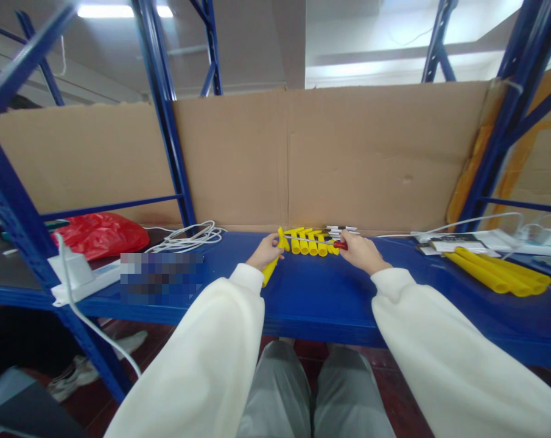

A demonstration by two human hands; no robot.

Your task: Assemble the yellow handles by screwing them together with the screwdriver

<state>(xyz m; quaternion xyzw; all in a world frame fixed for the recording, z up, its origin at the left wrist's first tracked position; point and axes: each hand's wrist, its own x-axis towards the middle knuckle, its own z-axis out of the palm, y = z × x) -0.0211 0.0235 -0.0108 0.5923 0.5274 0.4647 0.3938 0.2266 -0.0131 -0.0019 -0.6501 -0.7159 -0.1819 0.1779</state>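
My left hand (265, 252) is closed around a yellow plastic tube (270, 273) with a wider head, its lower end slanting toward the shelf's front edge. In my right hand (361, 252) is a screwdriver (340, 245) with a red handle. Its thin metal shaft points left and reaches the head of the held tube; whether the tip touches a screw is too small to tell. Behind the shaft, several similar yellow tubes (313, 247) lie side by side in a row. Small black-and-white items (341, 230) lie just beyond them, against the cardboard.
Both hands work over a blue shelf (321, 298) backed by a cardboard wall (348, 158). Long yellow tubes (498, 274) and papers lie at right. On the left are a white cable (188, 237), a power strip (92, 281) and a red plastic bag (101, 234). Blue uprights stand both sides.
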